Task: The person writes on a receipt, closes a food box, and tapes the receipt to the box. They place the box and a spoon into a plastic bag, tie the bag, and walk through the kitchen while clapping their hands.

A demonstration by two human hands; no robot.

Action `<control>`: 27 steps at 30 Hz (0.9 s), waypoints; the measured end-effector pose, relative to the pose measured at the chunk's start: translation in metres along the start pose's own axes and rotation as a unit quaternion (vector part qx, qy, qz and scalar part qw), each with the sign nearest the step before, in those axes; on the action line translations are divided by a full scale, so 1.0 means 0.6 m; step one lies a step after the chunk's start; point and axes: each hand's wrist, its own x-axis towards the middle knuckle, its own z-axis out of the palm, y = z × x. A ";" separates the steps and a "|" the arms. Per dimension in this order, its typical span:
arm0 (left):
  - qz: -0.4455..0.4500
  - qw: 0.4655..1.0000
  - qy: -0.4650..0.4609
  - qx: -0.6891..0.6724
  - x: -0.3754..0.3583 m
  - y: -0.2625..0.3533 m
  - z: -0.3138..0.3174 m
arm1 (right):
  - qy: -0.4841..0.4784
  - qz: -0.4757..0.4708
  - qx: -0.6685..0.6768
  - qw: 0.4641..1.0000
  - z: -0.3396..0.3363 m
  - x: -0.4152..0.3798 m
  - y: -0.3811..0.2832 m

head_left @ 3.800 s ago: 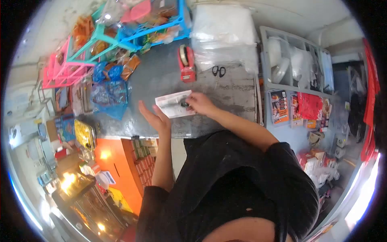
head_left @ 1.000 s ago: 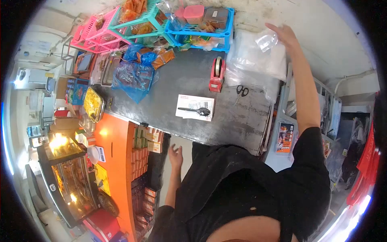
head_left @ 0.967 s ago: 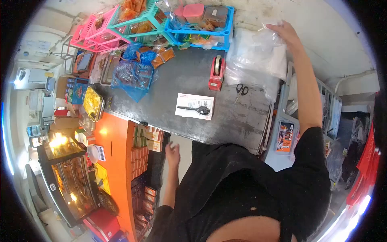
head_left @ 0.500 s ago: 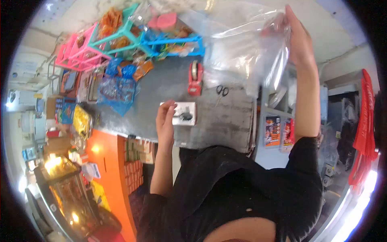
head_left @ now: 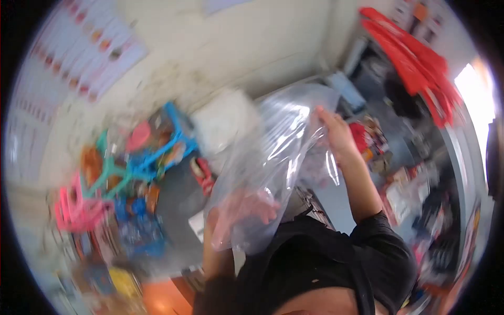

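Observation:
A large clear plastic bag (head_left: 283,142) hangs in front of my body, over the right part of the table. My right hand (head_left: 336,134) grips its upper right edge, with the fingers pinched on the film. My left hand (head_left: 244,210) shows through the film at the bag's lower left part, its fingers spread. Left of the bag, the red tape dispenser (head_left: 202,176) lies on the table. Part of the white box (head_left: 197,226) shows beside my left wrist, partly covered by my arm.
Pink (head_left: 79,207), green (head_left: 110,176) and blue (head_left: 176,142) plastic baskets stand along the wall at the left. Blue plastic bags (head_left: 139,231) lie on the table (head_left: 176,205). Red bags (head_left: 415,63) hang at the upper right, above shelves with goods.
The view has turned right. My right hand has brought the bag down and closer to my body. My left hand has left the white box and is now at the bag, fingers spread.

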 end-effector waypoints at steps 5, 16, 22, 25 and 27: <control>-0.051 0.976 -0.009 0.213 -0.069 -0.003 0.017 | -0.003 -0.120 -0.170 0.978 -0.123 -0.056 0.059; 0.125 0.975 -0.010 0.181 -0.107 -0.015 -0.069 | 0.474 -0.387 -0.506 0.608 -0.073 -0.321 0.145; 0.056 0.974 0.042 0.216 -0.166 -0.071 -0.047 | 0.067 -0.208 -0.392 0.894 0.117 -0.455 0.269; 0.130 0.968 -0.112 0.185 -0.198 -0.081 -0.044 | 0.013 -0.194 -0.408 0.892 0.154 -0.486 0.283; 0.097 0.983 -0.157 0.007 -0.193 -0.115 -0.088 | -0.009 -0.205 -0.418 0.885 0.163 -0.495 0.288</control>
